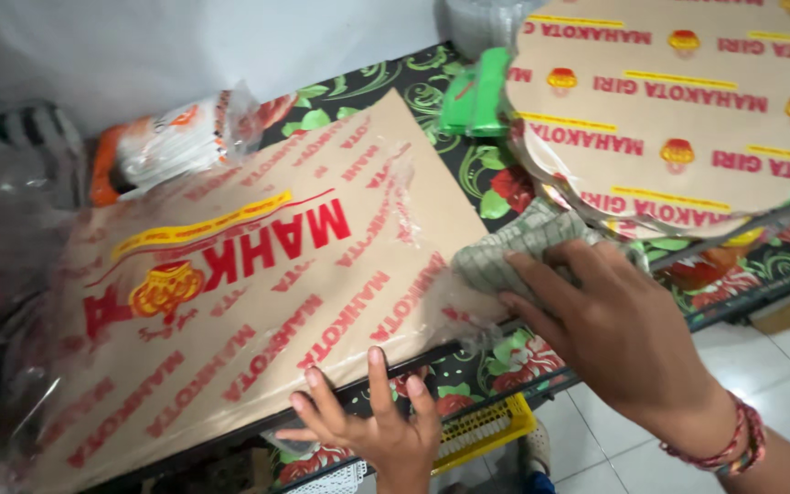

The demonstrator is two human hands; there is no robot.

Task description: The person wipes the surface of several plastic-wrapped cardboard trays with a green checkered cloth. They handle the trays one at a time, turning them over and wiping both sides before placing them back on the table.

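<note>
On table edge, left hand [372, 416] lies flat, fingers spread, on wrapped paper pack [230, 274]. Right hand [614, 329] grips grey cloth [518, 252] w/ curled fingers, just below round paper stack [678, 110].

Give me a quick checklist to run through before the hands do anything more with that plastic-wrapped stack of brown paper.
1. Left hand on the near edge of the wrapped paper stack: ok, fingers spread on it.
2. Right hand has the cloth: ok, fingers rest on it.
3. Stack fully on the table: not ok, its near edge overhangs.
4. Plastic wrap intact: cannot tell.
5. Round paper sheets apart from the stack: ok.
</note>
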